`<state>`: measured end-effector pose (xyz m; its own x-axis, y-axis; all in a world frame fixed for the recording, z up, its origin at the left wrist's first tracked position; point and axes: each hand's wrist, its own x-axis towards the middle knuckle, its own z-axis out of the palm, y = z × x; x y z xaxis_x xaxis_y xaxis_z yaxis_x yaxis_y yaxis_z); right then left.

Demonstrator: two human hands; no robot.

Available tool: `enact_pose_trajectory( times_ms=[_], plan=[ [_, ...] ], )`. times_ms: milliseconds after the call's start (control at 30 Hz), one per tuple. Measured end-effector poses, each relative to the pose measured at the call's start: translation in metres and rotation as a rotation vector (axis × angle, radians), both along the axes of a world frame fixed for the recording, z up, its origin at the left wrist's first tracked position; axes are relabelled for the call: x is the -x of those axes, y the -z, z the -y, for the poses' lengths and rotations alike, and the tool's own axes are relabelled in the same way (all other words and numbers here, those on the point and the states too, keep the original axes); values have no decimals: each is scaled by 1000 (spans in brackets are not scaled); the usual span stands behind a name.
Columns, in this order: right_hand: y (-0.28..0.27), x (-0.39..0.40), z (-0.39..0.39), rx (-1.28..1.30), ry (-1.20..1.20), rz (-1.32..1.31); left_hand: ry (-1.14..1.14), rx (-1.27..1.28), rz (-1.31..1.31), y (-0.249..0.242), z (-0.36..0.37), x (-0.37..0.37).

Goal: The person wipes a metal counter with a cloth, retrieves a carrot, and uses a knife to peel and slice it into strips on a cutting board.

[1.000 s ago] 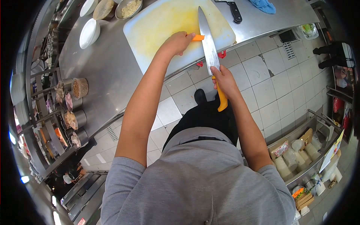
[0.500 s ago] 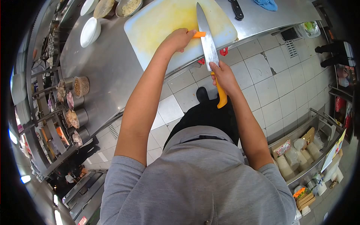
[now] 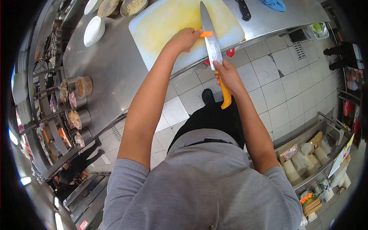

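Note:
Over the right part of the white, yellow-stained cutting board point(image 3: 165, 34), my left hand point(image 3: 185, 39) grips one end of an orange piece point(image 3: 206, 34) that looks like carrot. My right hand point(image 3: 229, 76) is closed around a large knife point(image 3: 213, 50), where its yellow handle meets the blade. The blade points away from me, and the orange piece meets it at its middle. Whether the blade has entered the piece cannot be made out.
White bowls point(image 3: 94, 30) and a metal bowl of chopped food point(image 3: 134, 7) stand at the left of the board. A black-handled knife point(image 3: 243, 9) and a blue cloth point(image 3: 274, 4) lie at the right. Another person point(image 3: 76, 165) is at the lower left.
The orange piece reaches slightly further across the blade. The view has shifted a little, and the person at the lower left shows more.

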<state>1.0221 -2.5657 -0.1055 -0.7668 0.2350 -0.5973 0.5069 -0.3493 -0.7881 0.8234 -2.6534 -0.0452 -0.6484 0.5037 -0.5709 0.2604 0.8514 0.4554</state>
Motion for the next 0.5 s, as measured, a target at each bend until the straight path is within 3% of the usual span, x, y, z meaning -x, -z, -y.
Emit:
enact_pose_trajectory(
  times_ms=[500],
  plan=[
    [-1,10,4,28,22,-20,-53,-59,45,9,4,2]
  ],
)
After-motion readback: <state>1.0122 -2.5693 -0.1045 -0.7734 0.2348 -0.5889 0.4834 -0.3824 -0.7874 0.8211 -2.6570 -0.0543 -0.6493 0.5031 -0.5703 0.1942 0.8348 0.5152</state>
